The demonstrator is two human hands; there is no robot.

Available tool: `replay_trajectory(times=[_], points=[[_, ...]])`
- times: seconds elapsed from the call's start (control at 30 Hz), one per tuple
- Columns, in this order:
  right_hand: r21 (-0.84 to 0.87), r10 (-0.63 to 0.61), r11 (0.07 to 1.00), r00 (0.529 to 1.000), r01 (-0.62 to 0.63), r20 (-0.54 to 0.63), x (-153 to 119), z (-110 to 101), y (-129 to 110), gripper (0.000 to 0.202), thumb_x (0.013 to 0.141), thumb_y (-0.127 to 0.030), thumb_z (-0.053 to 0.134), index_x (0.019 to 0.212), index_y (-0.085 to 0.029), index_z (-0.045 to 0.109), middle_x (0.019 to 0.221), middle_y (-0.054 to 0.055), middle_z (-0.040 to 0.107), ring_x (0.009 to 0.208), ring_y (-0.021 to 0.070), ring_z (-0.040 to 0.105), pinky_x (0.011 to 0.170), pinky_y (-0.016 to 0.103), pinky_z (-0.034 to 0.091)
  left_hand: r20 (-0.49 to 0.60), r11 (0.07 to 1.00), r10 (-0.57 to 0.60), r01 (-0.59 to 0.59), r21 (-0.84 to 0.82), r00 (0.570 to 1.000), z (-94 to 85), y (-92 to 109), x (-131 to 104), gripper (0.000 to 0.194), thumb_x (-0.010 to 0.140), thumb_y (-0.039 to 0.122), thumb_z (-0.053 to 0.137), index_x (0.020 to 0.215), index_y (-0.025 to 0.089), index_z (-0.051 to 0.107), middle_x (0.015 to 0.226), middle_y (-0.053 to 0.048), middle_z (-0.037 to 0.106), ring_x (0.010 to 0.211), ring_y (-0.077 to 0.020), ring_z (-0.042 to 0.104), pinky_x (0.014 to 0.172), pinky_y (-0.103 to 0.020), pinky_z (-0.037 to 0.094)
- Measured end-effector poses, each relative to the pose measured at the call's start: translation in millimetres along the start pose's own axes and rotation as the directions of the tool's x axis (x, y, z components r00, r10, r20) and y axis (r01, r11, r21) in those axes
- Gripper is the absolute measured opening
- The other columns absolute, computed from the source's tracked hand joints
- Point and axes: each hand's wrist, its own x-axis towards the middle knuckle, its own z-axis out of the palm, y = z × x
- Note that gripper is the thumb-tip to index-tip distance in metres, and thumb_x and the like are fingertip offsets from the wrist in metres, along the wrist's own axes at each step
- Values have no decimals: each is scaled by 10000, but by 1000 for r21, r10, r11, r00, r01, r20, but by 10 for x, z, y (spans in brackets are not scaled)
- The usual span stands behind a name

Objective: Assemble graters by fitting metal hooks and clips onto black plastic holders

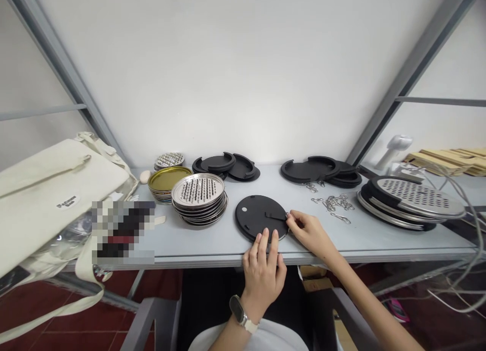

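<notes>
A round black plastic disc (258, 212) lies flat near the table's front edge, with a small round hole and a narrow slot in its face. My left hand (262, 270) rests its outstretched fingers on the disc's near rim. At the disc's right edge, my right hand (306, 229) pinches a small metal clip, mostly hidden by thumb and finger. Several loose metal clips (336, 203) lie to the right of that hand. Left of the disc stands a stack of round metal grater plates (199, 194).
Gold-coloured lids (169, 179) are stacked behind the graters. Black plastic rings (309, 170) lie along the wall. Assembled graters (421, 196) are piled at the right, near loose cables (465, 189). A cream bag (56, 189) covers the left end.
</notes>
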Motion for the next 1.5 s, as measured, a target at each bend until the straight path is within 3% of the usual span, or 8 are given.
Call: replay_trajectory(times=[0.43, 0.73, 1.5], points=[[77, 37, 996, 998, -41, 45, -8, -21, 8, 360, 911, -357, 393, 603, -211, 277, 549, -51, 300, 526, 99, 327, 517, 238, 274, -3, 1000, 0, 0, -14, 1000, 7, 4, 0, 516, 911, 277, 484, 1420, 225, 418, 1423, -28, 504, 1257, -196, 452, 929, -337, 354], [17, 39, 999, 999, -39, -7, -5, 7, -10, 354, 928, -376, 407, 630, -208, 316, 549, -54, 353, 526, 100, 347, 533, 233, 300, -9, 1000, 5, -5, -8, 1000, 3, 2, -8, 516, 907, 282, 486, 1416, 225, 427, 1416, -28, 512, 1252, -201, 459, 928, -331, 358], [-2, 27, 1000, 999, -27, 37, -16, -25, -59, 333, 899, -339, 413, 608, -209, 315, 529, -52, 368, 511, 99, 354, 522, 233, 297, 1, 1000, 11, -11, -8, 1000, -8, 0, 6, 522, 900, 289, 497, 1414, 226, 431, 1411, -29, 518, 1246, -202, 462, 930, -327, 359]])
